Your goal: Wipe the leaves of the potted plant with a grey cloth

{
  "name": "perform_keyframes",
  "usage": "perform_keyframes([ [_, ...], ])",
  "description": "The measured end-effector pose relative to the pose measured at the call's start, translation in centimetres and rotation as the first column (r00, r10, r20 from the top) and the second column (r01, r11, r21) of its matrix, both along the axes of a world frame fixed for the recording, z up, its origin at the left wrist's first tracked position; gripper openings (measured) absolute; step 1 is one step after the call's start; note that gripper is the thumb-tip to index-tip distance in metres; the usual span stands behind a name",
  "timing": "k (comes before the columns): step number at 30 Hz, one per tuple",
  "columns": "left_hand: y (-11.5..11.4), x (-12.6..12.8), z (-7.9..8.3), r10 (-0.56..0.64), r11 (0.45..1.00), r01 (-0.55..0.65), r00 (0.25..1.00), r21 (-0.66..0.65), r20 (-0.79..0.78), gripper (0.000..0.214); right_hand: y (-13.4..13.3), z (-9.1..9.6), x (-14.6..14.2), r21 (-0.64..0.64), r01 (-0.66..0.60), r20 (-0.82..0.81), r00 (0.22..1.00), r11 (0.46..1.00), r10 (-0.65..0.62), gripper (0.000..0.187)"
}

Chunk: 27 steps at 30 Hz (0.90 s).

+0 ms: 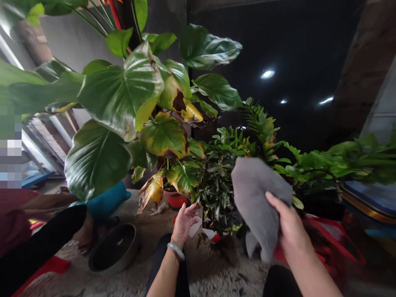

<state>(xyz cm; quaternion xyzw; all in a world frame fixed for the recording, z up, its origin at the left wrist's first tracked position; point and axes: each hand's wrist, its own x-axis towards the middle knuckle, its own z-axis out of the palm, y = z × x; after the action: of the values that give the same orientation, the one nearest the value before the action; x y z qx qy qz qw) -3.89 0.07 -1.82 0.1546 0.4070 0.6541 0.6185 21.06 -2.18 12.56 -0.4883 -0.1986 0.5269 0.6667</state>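
Far left: we are seeing another person's dark sleeve (40, 239) lying low across the floor, with a red fabric (46, 267) under it.
Bowl: a dark metal bowl (114, 248) is sitting on the pale shaggy rug (213, 272), left of our left arm.
Big plant: a large-leaved plant (120, 88) is spreading overhead – several leaves are yellowing and browning at the edges.
Red pot: a small red pot (175, 200) is standing at the base of the plant, just above our left hand.
Left hand: our left hand (185, 222) is reaching up with a pale bangle (176, 250) at the wrist, fingers loosely spread and gripping nothing, fingertips next to a white scrap (195, 228) – whether they touch it we cannot tell.
Low plant: a bushy dark-leaved plant (216, 185) is filling the gap between our hands.
Cloth: a grey cloth (258, 202) is hanging in front of the foliage, right of centre.
Right hand: our right hand (286, 225) is clutching the grey cloth, fingers closed around its right edge.
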Motion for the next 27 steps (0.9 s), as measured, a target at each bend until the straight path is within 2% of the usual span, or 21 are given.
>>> perform_keyframes([
  [1, 0.0, 0.1, 0.0, -0.002, 1.0, 0.002, 1.0, 0.0, 0.0, 0.042, 1.4, 1.0, -0.1, 0.061, 0.058, -0.018, 0.998, 0.997, -0.057, 0.053],
  [2, 0.0, 0.2, 0.0, -0.002, 1.0, 0.002, 1.0, 0.0, 0.001, 0.042, 2.6, 1.5, -0.3, 0.066, 0.078, -0.054, 0.996, 0.995, -0.074, 0.049],
  [3, 0.0, 0.2, 0.0, -0.001, 1.0, 0.001, 1.0, 0.001, 0.004, 0.042, 3.4, 1.4, -0.6, 0.025, 0.064, -0.098, 0.993, 0.998, -0.062, 0.044],
  [5, -0.1, 0.3, 0.1, 0.004, 1.0, -0.004, 1.0, 0.009, 0.011, 0.041, 3.7, -0.2, -1.4, -0.128, -0.025, -0.173, 0.985, 0.991, 0.002, 0.034],
  [7, -0.2, 0.3, 0.2, 0.003, 1.0, -0.003, 1.0, 0.013, 0.016, 0.041, 2.0, -2.9, -2.1, -0.262, -0.121, -0.2, 0.977, 0.957, 0.069, 0.029],
  [9, -0.2, 0.2, 0.3, -0.004, 1.0, 0.004, 1.0, 0.016, 0.017, 0.04, -0.8, -5.2, -2.3, -0.308, -0.173, -0.181, 0.976, 0.936, 0.121, 0.032],
  [11, -0.2, 0.1, 0.3, -0.012, 1.0, 0.012, 1.0, 0.017, 0.018, 0.038, -2.9, -5.6, -2.1, -0.287, -0.171, -0.132, 0.982, 0.942, 0.138, 0.041],
  [13, -0.1, 0.1, 0.3, -0.011, 1.0, 0.011, 1.0, 0.014, 0.025, 0.036, -3.3, -3.8, -1.5, -0.176, -0.061, -0.046, 0.997, 0.982, 0.053, 0.05],
  [14, -0.1, 0.1, 0.3, -0.007, 1.0, 0.007, 1.0, 0.011, 0.029, 0.036, -2.7, -2.4, -1.2, -0.095, 0.022, -0.009, 1.0, 0.995, -0.023, 0.053],
  [16, -0.1, 0.1, 0.2, -0.001, 1.0, 0.001, 1.0, 0.01, 0.03, 0.037, -0.6, 0.6, -0.9, 0.054, 0.148, -0.001, 0.989, 0.987, -0.148, 0.052],
  [17, -0.1, 0.2, 0.1, -0.001, 1.0, 0.0, 1.0, 0.012, 0.027, 0.037, 0.6, 1.7, -0.9, 0.093, 0.152, -0.031, 0.988, 0.984, -0.15, 0.049],
  [19, -0.1, 0.3, 0.0, -0.008, 1.0, 0.008, 1.0, 0.021, 0.02, 0.039, 2.6, 2.5, -1.3, 0.08, 0.021, -0.116, 0.993, 0.997, -0.012, 0.043],
  [21, -0.1, 0.4, 0.0, -0.024, 0.999, 0.023, 0.999, 0.036, 0.023, 0.039, 3.0, 0.9, -1.9, -0.005, -0.185, -0.189, 0.965, 0.983, 0.181, 0.04],
  [23, -0.2, 0.4, 0.1, -0.046, 0.998, 0.044, 0.998, 0.048, 0.034, 0.038, 1.7, -2.0, -2.3, -0.116, -0.323, -0.239, 0.927, 0.939, 0.289, 0.041],
  [25, -0.3, 0.3, 0.3, -0.058, 0.997, 0.056, 0.997, 0.045, 0.042, 0.037, -0.6, -4.9, -2.2, -0.238, -0.377, -0.288, 0.908, 0.895, 0.305, 0.044],
  [27, -0.3, 0.1, 0.5, -0.04, 0.999, 0.038, 0.998, 0.031, 0.043, 0.034, -2.5, -6.1, -1.5, -0.331, -0.356, -0.31, 0.916, 0.874, 0.256, 0.046],
])
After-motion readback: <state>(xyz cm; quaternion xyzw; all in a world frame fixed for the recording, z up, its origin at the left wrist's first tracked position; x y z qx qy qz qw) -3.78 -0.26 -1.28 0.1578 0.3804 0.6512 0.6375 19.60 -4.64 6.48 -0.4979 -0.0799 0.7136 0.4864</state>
